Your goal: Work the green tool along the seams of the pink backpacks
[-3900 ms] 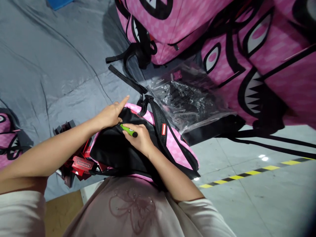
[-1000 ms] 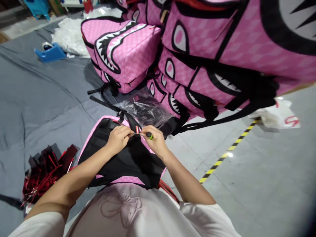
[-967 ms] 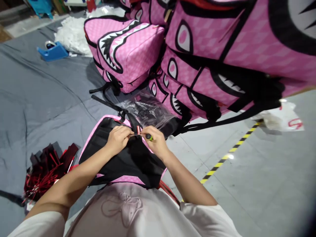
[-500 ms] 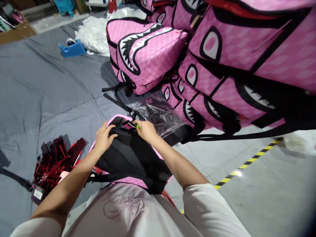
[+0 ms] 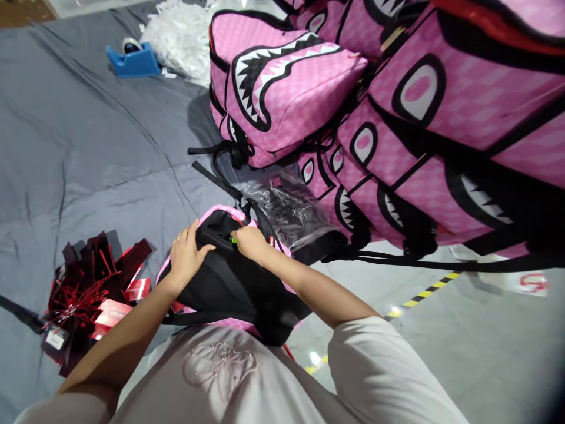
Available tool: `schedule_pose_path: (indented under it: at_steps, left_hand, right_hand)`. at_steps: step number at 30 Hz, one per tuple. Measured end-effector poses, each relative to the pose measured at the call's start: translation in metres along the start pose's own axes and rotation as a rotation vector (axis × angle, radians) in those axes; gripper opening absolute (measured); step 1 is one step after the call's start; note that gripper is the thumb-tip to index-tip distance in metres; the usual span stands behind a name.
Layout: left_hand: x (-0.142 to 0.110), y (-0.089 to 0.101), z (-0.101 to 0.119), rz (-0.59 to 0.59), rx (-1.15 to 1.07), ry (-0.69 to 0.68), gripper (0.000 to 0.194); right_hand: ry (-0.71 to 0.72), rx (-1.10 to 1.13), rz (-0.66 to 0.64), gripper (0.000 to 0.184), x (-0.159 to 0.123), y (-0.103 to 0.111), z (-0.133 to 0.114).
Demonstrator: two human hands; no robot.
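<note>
In front of my body a black-backed backpack [image 5: 238, 288] with pink edging lies tilted, its back panel facing up. My left hand [image 5: 189, 259] is on its upper left edge, fingers over the rim and thumb on the black panel. Closed near the top of the panel is my right hand [image 5: 252, 244], with a small bright green thing [image 5: 234, 239] showing at the fingertips. Most of that green thing is hidden, so its kind cannot be made out. Black straps [image 5: 220, 179] stick out beyond the bag's top.
Pink shark-mouth backpacks [image 5: 286, 88] are piled along the right. Clear plastic [image 5: 286, 206] lies beside the held bag. A bundle of dark red tags [image 5: 95, 288] rests at left. Farther off are a blue tape dispenser [image 5: 135, 59] and a white heap [image 5: 180, 41]. Striped floor tape [image 5: 430, 291] runs at right.
My right hand has moved down and slightly left over the panel's top. The dark opening with pink inside seen before is now mostly covered. The camera view has shifted.
</note>
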State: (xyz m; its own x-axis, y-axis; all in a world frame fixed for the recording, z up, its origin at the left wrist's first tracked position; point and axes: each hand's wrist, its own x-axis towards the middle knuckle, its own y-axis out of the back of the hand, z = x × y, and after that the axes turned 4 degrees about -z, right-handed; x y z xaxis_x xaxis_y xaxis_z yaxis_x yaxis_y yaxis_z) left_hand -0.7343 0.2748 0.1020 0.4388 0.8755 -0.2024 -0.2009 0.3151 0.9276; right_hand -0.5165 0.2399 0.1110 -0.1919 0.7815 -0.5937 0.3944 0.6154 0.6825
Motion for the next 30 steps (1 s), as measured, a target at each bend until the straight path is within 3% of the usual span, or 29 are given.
schedule_pose_path:
  at_steps: [7, 13, 22, 27, 30]
  left_hand:
    - [-0.001, -0.007, -0.016, 0.072, -0.159, -0.058, 0.066]
    - [-0.001, -0.013, -0.025, 0.125, -0.267, -0.077, 0.059]
    - [0.0, -0.014, -0.028, 0.153, -0.252, -0.137, 0.06]
    - [-0.002, -0.007, -0.026, 0.117, -0.246, -0.187, 0.058]
    - [-0.003, -0.006, -0.025, 0.128, -0.237, -0.17, 0.057]
  right_hand:
    - [0.056, 0.058, 0.115, 0.032, 0.0, 0.017, -0.006]
    - [0.217, 0.249, 0.192, 0.027, 0.033, 0.02, -0.032]
    - [0.373, 0.472, 0.178, 0.029, 0.037, 0.016, -0.017]
    - [0.33, 0.531, 0.11, 0.023, 0.03, 0.018, -0.013]
    - [0.236, 0.62, 0.139, 0.009, 0.031, 0.015, -0.016]
